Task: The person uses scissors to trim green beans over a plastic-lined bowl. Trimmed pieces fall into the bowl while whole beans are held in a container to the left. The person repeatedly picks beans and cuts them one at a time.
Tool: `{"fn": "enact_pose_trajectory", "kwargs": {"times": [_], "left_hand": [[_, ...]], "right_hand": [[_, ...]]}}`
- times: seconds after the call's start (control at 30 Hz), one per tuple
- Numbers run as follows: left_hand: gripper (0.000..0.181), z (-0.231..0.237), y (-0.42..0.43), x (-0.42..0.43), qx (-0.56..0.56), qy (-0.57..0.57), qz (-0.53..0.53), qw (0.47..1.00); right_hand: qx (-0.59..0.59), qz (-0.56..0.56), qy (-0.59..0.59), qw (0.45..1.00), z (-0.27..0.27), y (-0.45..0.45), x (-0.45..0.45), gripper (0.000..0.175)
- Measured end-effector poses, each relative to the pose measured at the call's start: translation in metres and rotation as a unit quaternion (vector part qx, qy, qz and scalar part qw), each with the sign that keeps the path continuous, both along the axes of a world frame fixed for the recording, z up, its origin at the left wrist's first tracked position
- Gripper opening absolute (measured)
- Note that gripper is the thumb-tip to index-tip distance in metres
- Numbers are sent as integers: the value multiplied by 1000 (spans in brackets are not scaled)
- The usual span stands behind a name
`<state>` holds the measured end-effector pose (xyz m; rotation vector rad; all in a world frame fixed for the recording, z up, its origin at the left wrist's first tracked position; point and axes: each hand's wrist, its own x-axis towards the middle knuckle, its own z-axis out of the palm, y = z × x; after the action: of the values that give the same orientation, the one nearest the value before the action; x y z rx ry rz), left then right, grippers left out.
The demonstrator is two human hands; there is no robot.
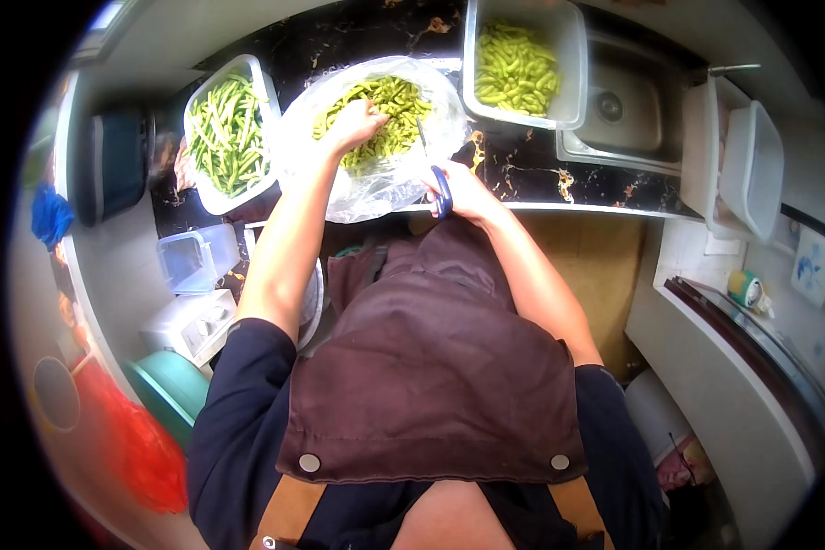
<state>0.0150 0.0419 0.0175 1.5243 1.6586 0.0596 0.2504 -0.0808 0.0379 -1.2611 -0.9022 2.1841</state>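
Note:
Before me on the counter stands a round basin lined with a clear plastic bag [385, 199], holding green soybean pods [402, 103]. My left hand [359, 125] reaches into these pods with bent, bunched fingers; whether a pod is between them is hidden. My right hand [462, 189] grips scissors [442, 192] by their blue handle at the basin's near right side. The blades point up and away over the bag's rim. Left of the basin, a white tub [272, 103] holds long green beans [225, 134]. At the back right, a translucent tub [574, 62] contains more soybean pods [515, 69].
A steel sink [625, 103] lies right of the translucent tub, with stacked white containers [749, 165] beyond it. To my left are a clear plastic box [198, 258], a white appliance with knobs [192, 326] and a teal basin [172, 388]. Part of a person [684, 464] shows at lower right.

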Motion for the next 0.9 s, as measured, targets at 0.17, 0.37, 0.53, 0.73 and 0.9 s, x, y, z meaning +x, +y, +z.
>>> {"fn": "enact_pose_trajectory", "kwargs": {"times": [0.17,0.37,0.53,0.73,0.9], "left_hand": [[8,18,-32,-4,-178,-459,355,795],[13,7,-65,-1,-155,-546,451,689],[10,25,-81,10,-126,-572,461,667],[10,32,-87,15,-115,-564,490,654],[8,23,-82,4,-79,-497,502,703]], "right_hand": [[-27,13,91,995,-4,3,-16,32],[4,60,99,993,5,8,-36,33],[10,64,88,994,11,10,-43,31],[36,58,38,997,17,11,-50,31],[50,41,-23,998,3,4,-58,28]]}}
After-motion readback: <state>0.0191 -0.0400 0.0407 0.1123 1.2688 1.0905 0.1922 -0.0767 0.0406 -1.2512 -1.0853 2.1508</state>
